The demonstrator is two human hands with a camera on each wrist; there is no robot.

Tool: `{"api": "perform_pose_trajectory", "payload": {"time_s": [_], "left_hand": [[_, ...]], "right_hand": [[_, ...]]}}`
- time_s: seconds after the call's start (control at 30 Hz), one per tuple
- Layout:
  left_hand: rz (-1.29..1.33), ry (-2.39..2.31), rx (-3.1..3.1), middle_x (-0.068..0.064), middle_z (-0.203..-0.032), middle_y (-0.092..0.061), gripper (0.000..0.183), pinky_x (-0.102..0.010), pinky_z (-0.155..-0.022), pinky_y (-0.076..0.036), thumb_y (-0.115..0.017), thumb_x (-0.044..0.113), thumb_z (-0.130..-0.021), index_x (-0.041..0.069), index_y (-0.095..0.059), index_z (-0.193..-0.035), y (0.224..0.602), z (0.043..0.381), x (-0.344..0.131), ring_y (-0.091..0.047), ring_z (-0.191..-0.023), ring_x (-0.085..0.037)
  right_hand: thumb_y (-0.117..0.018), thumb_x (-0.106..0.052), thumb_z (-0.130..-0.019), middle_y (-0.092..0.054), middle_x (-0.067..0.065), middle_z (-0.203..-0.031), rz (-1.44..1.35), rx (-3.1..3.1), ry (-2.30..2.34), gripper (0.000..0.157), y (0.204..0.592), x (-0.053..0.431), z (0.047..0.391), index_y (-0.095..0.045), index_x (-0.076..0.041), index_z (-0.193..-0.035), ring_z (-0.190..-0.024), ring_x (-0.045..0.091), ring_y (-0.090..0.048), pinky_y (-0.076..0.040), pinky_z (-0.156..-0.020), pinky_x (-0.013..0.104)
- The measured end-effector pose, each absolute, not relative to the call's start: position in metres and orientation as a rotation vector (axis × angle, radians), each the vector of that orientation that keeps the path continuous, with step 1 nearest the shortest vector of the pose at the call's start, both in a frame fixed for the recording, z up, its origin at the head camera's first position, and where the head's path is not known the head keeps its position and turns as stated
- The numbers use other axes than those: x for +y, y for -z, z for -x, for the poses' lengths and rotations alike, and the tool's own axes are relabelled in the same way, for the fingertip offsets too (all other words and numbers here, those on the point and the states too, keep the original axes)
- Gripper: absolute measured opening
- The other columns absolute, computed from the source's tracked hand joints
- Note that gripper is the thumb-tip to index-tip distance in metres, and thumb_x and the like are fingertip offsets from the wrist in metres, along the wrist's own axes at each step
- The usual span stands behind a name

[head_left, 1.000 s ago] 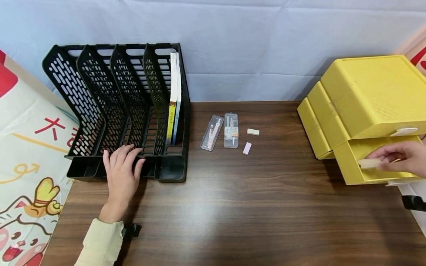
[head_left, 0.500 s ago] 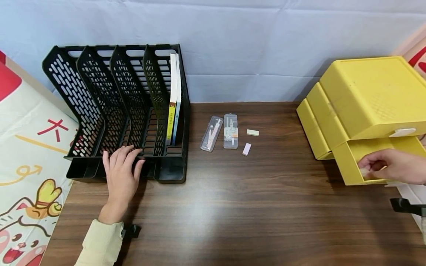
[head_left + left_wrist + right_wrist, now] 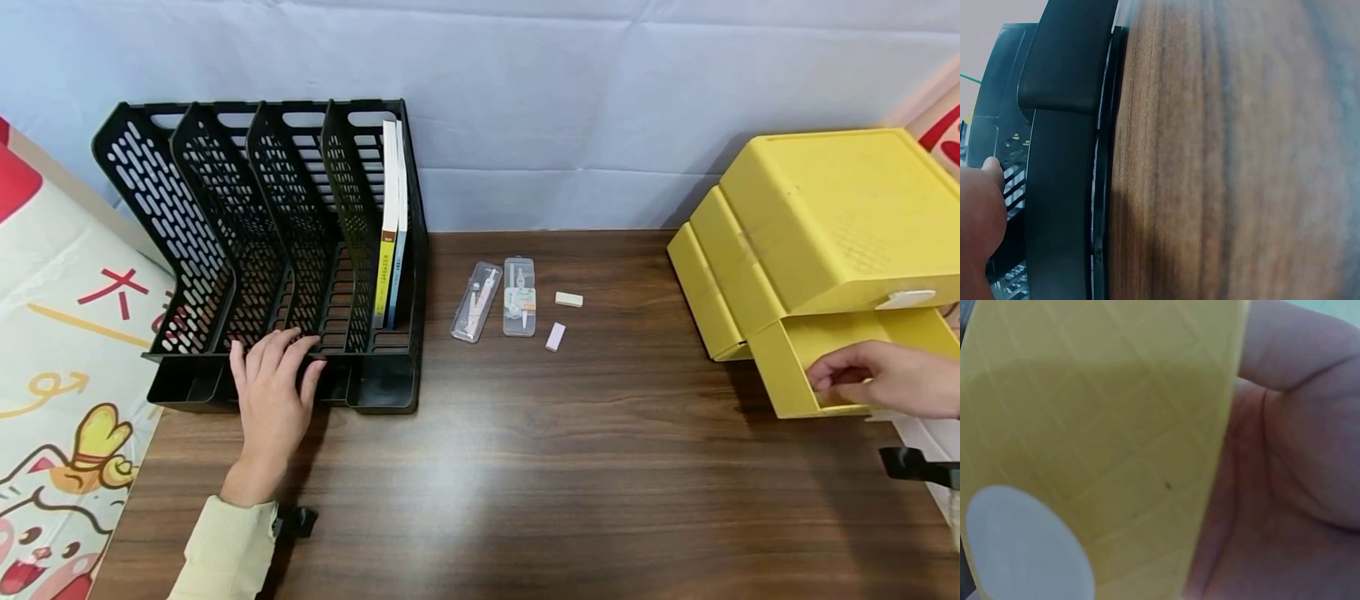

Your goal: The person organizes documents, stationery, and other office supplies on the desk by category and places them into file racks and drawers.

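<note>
In the yellow drawer (image 3: 776,367), at the frame's right, the right hand (image 3: 885,379) has bent fingers; whether they grasp something cannot be told. A careless lift could drag the drawer. At left, the left hand (image 3: 274,398) rests loosely on the black rack (image 3: 288,208); pressing might shift it.

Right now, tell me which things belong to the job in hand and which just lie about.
Likely in the job:
left hand, resting on the black file organizer
right hand, inside the open yellow drawer

Untouched, seemingly just there:
two upright books
clear compass case
second clear plastic case
cream eraser-like block
lilac eraser-like block
</note>
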State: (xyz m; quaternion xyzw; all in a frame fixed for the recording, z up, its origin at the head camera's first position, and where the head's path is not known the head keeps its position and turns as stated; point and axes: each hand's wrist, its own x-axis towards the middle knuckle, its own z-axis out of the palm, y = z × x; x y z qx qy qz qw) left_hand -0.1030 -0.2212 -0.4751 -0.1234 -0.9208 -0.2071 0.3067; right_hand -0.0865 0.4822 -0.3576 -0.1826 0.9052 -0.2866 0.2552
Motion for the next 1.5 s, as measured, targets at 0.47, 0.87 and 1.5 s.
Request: {"api": "perform_pose_trajectory", "payload": {"time_s": [0.47,0.87,1.5], "left_hand": [[0.324,0.565,-2.419,-0.019,-0.131,-0.062,0.032,-0.068,-0.116,-0.011,-0.063,0.030,-0.099,0.008,-0.069,-0.121,0.475,0.103,-0.220,-0.049,-0.128,-0.043],[0.324,0.535,-2.448,-0.019,-0.132,-0.062,0.031,-0.068,-0.116,-0.010,-0.067,0.025,-0.096,0.007,-0.068,-0.122,0.475,0.102,-0.223,-0.049,-0.127,-0.044],[0.327,0.544,-2.446,-0.019,-0.131,-0.062,0.032,-0.067,-0.117,-0.010,-0.065,0.027,-0.097,0.007,-0.068,-0.122,0.473,0.103,-0.221,-0.049,-0.127,-0.043]], "right_hand": [[-0.065,0.011,-0.091,-0.066,-0.025,-0.080,0.268,2.798,0.847,0.035,0.334,0.460,0.072,-0.075,-0.022,-0.088,-0.070,-0.007,-0.060,-0.043,-0.059,0.010],[-0.067,0.003,-0.094,-0.068,-0.018,-0.081,0.268,2.865,0.778,0.010,0.307,0.407,0.079,-0.072,0.000,-0.101,-0.071,-0.004,-0.062,-0.045,-0.061,0.010],[-0.068,-0.003,-0.095,-0.072,0.004,-0.093,0.286,2.386,1.355,0.027,0.386,0.319,0.121,-0.063,0.008,-0.119,-0.083,0.014,-0.071,-0.058,-0.074,0.029]]}}
